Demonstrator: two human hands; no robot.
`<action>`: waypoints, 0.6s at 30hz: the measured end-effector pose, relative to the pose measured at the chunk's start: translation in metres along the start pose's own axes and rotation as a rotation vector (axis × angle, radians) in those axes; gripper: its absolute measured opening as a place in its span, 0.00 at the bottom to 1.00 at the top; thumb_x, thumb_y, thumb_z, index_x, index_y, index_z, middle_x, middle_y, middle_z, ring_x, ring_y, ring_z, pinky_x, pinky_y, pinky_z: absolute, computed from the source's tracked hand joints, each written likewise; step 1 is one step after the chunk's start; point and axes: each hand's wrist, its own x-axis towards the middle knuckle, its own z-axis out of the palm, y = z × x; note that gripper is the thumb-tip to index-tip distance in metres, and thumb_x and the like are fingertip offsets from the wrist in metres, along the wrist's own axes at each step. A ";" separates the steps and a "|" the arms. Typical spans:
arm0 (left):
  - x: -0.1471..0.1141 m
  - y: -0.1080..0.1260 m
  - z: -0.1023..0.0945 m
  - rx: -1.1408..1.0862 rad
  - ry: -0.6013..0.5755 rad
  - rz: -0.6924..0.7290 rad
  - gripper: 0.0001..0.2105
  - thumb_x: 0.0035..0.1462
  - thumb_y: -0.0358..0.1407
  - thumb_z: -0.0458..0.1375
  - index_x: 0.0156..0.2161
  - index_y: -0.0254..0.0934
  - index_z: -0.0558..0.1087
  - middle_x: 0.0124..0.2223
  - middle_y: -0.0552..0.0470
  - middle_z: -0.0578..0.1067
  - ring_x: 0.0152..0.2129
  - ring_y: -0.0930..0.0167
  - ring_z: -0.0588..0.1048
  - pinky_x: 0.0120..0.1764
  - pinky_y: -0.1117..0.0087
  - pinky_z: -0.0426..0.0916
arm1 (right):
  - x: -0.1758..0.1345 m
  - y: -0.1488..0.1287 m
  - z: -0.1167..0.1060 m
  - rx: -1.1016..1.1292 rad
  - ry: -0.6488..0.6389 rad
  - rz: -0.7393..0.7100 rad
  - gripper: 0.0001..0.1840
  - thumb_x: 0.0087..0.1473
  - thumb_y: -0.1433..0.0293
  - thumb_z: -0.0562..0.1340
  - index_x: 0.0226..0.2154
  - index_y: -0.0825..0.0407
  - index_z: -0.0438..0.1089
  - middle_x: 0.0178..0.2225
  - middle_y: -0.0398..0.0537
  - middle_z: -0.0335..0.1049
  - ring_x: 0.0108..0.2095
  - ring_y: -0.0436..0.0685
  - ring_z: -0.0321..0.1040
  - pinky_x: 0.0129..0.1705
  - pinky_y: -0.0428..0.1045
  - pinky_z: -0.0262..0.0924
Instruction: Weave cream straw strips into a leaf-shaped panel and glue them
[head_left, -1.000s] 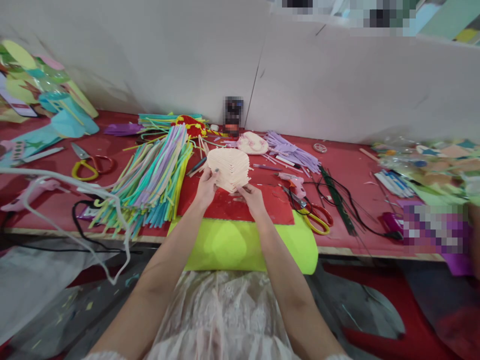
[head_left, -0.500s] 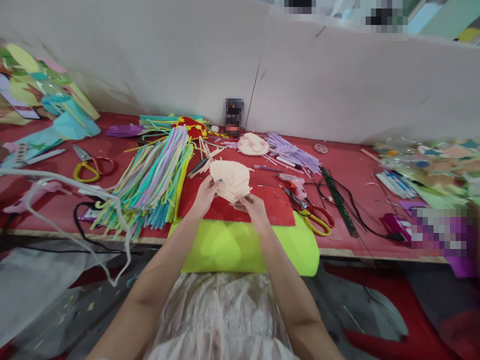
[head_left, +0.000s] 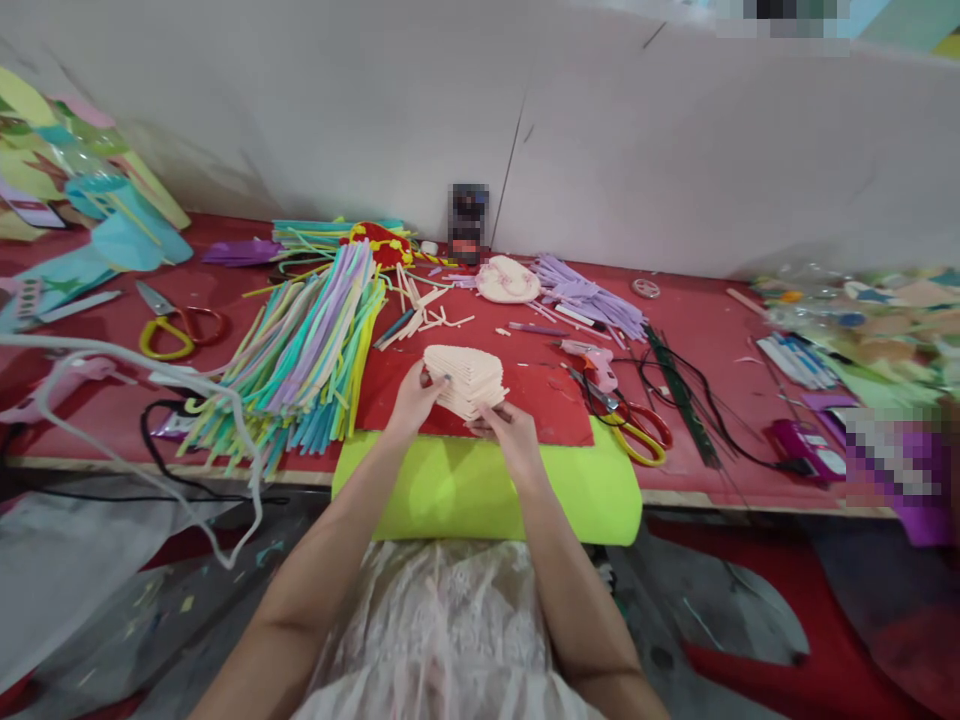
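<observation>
A cream piece made of pipe cleaners (head_left: 466, 378), laid in a ridged chevron pattern, is held just over the red mat (head_left: 555, 405). My left hand (head_left: 412, 397) grips its left edge, thumb on top. The fingers of my right hand (head_left: 511, 432) pinch its lower right edge, where short stem ends stick out. Beyond it lie loose cream pipe cleaner pieces (head_left: 420, 305) and a round cream piece with pinkish trim (head_left: 508, 280). A large bundle of coloured pipe cleaners (head_left: 307, 345) lies left of my left hand.
Yellow-and-red scissors (head_left: 637, 438) and a pink glue gun (head_left: 592, 362) with a black cord lie to the right. Other scissors (head_left: 169, 325) and another pink glue gun (head_left: 64, 390) are at left. Purple pipe cleaners (head_left: 589, 300) lie behind. A yellow-green sheet (head_left: 480, 490) hangs over the front edge.
The cream pipe-cleaner piece has come slightly lower and tilted flatter, with both hands still on it. The camera view has shifted a little.
</observation>
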 end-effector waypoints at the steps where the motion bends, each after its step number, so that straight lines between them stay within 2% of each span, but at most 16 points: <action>1: 0.001 0.000 0.002 0.008 -0.004 0.007 0.18 0.44 0.29 0.65 0.44 0.36 0.74 0.42 0.47 0.78 0.38 0.65 0.76 0.43 0.66 0.70 | 0.001 0.000 -0.002 0.001 0.007 0.007 0.15 0.42 0.59 0.71 0.28 0.53 0.72 0.26 0.47 0.76 0.28 0.56 0.76 0.35 0.51 0.73; 6: 0.004 0.001 0.013 0.030 -0.070 0.017 0.18 0.42 0.26 0.66 0.42 0.36 0.74 0.37 0.48 0.78 0.34 0.65 0.76 0.42 0.64 0.69 | 0.003 -0.003 -0.015 -0.007 0.025 0.010 0.15 0.41 0.60 0.71 0.27 0.53 0.72 0.27 0.47 0.77 0.28 0.56 0.76 0.34 0.51 0.74; 11: 0.010 -0.004 0.033 0.061 -0.129 0.027 0.20 0.44 0.27 0.65 0.45 0.36 0.73 0.39 0.46 0.78 0.35 0.64 0.76 0.41 0.63 0.69 | 0.003 -0.013 -0.034 -0.005 0.077 -0.008 0.17 0.39 0.60 0.72 0.29 0.54 0.73 0.27 0.47 0.77 0.27 0.54 0.76 0.34 0.48 0.74; 15: 0.013 -0.013 0.047 0.195 -0.203 0.071 0.16 0.47 0.29 0.63 0.44 0.36 0.73 0.41 0.45 0.77 0.37 0.64 0.75 0.42 0.64 0.69 | 0.005 -0.020 -0.053 -0.030 0.115 0.022 0.18 0.37 0.60 0.73 0.28 0.55 0.73 0.24 0.47 0.76 0.26 0.55 0.76 0.31 0.47 0.73; 18: 0.011 -0.012 0.053 0.370 -0.253 0.106 0.15 0.49 0.30 0.62 0.45 0.36 0.72 0.41 0.47 0.77 0.38 0.65 0.75 0.43 0.65 0.68 | 0.006 -0.022 -0.066 -0.061 0.131 0.040 0.18 0.36 0.60 0.73 0.27 0.55 0.72 0.24 0.47 0.76 0.26 0.55 0.76 0.30 0.47 0.73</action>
